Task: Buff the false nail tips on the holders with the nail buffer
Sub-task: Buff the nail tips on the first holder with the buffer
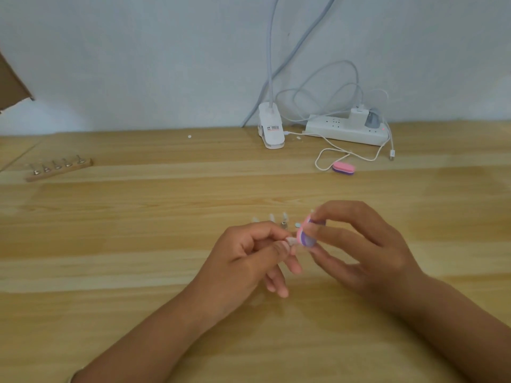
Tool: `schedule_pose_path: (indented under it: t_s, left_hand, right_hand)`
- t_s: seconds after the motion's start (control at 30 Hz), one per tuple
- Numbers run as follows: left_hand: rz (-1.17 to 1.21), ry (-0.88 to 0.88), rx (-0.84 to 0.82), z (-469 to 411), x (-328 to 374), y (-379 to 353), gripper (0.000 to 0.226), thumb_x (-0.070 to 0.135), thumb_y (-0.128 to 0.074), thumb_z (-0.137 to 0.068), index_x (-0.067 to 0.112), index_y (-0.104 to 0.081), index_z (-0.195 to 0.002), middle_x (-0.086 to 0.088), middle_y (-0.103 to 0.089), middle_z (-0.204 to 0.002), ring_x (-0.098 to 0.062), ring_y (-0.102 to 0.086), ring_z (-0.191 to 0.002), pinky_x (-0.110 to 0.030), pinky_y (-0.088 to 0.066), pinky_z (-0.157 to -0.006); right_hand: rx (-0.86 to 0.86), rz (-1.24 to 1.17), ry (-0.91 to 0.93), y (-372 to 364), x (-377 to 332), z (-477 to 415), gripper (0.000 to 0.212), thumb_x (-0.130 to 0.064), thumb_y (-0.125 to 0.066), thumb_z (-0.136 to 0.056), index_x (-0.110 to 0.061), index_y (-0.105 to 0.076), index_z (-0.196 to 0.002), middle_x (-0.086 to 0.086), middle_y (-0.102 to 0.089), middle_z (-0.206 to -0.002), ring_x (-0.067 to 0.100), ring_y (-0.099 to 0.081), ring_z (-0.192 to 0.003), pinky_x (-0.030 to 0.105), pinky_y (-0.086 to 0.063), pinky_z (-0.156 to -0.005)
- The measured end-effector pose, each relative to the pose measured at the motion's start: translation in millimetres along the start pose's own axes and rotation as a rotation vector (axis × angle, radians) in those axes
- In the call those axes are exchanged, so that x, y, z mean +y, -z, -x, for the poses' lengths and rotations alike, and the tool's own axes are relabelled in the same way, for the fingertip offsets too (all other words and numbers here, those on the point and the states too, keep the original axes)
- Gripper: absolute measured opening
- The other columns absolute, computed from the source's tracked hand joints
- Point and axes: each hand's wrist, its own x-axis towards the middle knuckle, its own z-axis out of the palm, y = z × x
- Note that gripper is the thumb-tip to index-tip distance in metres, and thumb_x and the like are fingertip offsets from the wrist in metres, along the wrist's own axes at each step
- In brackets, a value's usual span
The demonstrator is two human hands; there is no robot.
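Note:
My left hand (246, 255) pinches a small holder with a pale false nail tip (291, 240) at its end. My right hand (367, 250) grips a pink and purple nail buffer (305, 233), whose face lies against that tip. Just behind the hands, several more nail tips on small holders (283, 219) stand on the wooden table (138, 239). The holder's stem is hidden inside my left fingers.
A wooden rack with several metal holders (59, 167) lies at the far left. A second pink and purple buffer (343, 168) sits at the back right, next to white cables. A clip lamp base (272, 129) and a white power strip (347, 129) stand by the wall.

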Motion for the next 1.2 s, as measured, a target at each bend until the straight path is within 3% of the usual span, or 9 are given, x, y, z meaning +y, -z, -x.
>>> schedule_pose_path:
  t_s: [0.27, 0.37, 0.47, 0.67, 0.83, 0.93, 1.07, 1.13, 1.2]
  left_hand:
    - [-0.001, 0.019, -0.026, -1.1, 1.8, 2.8, 0.022, 0.006, -0.050, -0.097, -0.004, -0.063, -0.083, -0.010, -0.056, -0.061, -0.024, -0.057, -0.048, -0.032, -0.046, -0.054]
    - [0.039, 0.037, -0.028, -3.1, 2.4, 4.7, 0.023, 0.015, -0.051, -0.091, -0.001, -0.060, -0.077, -0.007, -0.053, -0.060, -0.022, -0.056, -0.047, -0.030, -0.046, -0.051]
    - [0.046, 0.035, -0.063, -3.2, 0.4, 3.2, 0.023, 0.018, -0.050, -0.089, 0.002, -0.063, -0.079, -0.004, -0.052, -0.059, -0.020, -0.056, -0.046, -0.027, -0.048, -0.051]
    - [0.089, 0.039, -0.084, -2.6, 1.5, 4.9, 0.021, 0.017, -0.049, -0.090, 0.003, -0.060, -0.078, -0.005, -0.049, -0.060, -0.020, -0.054, -0.046, -0.027, -0.047, -0.051]
    - [0.045, 0.039, -0.112, -1.0, -1.6, 2.7, 0.022, 0.018, -0.050, -0.091, 0.005, -0.064, -0.080, -0.005, -0.050, -0.061, -0.021, -0.055, -0.049, -0.028, -0.048, -0.053]
    - [0.081, -0.005, -0.082, -1.3, -0.4, 4.1, 0.020, 0.016, -0.051, -0.091, 0.007, -0.063, -0.078, -0.006, -0.053, -0.063, -0.022, -0.057, -0.051, -0.028, -0.047, -0.052]
    - [-0.057, -0.146, 0.093, -2.6, -5.5, 2.0, 0.010, 0.018, -0.060, -0.089, 0.015, -0.070, -0.085, 0.000, -0.066, -0.078, -0.016, -0.064, -0.071, -0.030, -0.050, -0.051]
    - [-0.167, -0.203, 0.148, -3.2, -8.0, 1.2, 0.006, 0.021, -0.067, -0.088, 0.020, -0.073, -0.086, 0.005, -0.067, -0.085, -0.010, -0.063, -0.079, -0.029, -0.051, -0.052]
    - [-0.262, -0.251, 0.183, -3.1, -8.8, 1.2, 0.005, 0.022, -0.069, -0.086, 0.022, -0.075, -0.087, 0.005, -0.066, -0.088, -0.011, -0.062, -0.081, -0.034, -0.052, -0.053]
  right_hand:
    - [-0.042, 0.004, 0.080, -1.6, 0.1, 1.4, 0.020, -0.004, -0.074, -0.088, -0.006, -0.067, -0.106, 0.016, -0.069, -0.101, 0.031, -0.066, -0.097, 0.035, -0.053, -0.088]
    - [0.016, -0.002, -0.001, 1.4, 1.1, -1.5, 0.010, -0.005, -0.072, -0.090, -0.004, -0.074, -0.100, 0.013, -0.067, -0.103, 0.029, -0.067, -0.094, 0.033, -0.053, -0.086]
    - [-0.009, -0.064, 0.056, -6.8, -12.9, 0.3, 0.017, -0.006, -0.074, -0.088, -0.006, -0.070, -0.105, 0.009, -0.063, -0.109, 0.028, -0.065, -0.100, 0.033, -0.053, -0.091]
    - [-0.019, -0.009, -0.055, 3.5, -2.4, -4.7, 0.007, -0.002, -0.072, -0.087, 0.000, -0.076, -0.092, 0.017, -0.068, -0.098, 0.032, -0.068, -0.091, 0.036, -0.053, -0.081]
    - [-0.061, -0.030, 0.035, -5.5, -14.0, -0.9, 0.012, -0.002, -0.074, -0.084, -0.002, -0.075, -0.096, 0.016, -0.069, -0.099, 0.030, -0.067, -0.094, 0.035, -0.054, -0.086]
    - [-0.062, 0.021, -0.168, 5.8, 1.7, -3.8, 0.012, -0.001, -0.074, -0.078, -0.003, -0.072, -0.089, 0.010, -0.068, -0.098, 0.025, -0.066, -0.094, 0.030, -0.051, -0.087]
    - [0.028, -0.270, -0.570, 9.5, -10.5, -6.6, 0.012, -0.020, -0.053, -0.079, -0.023, -0.052, -0.091, 0.002, -0.057, -0.081, 0.019, -0.058, -0.077, 0.020, -0.043, -0.076]
    - [-0.023, -0.382, -0.612, 8.9, -19.4, -6.0, 0.012, -0.023, -0.043, -0.080, -0.024, -0.049, -0.091, 0.000, -0.050, -0.075, 0.011, -0.045, -0.064, 0.018, -0.036, -0.062]
    - [-0.120, -0.409, -0.587, 5.9, -25.0, -7.3, 0.011, -0.028, -0.046, -0.086, -0.028, -0.053, -0.095, -0.008, -0.047, -0.074, 0.005, -0.041, -0.063, 0.015, -0.033, -0.060]
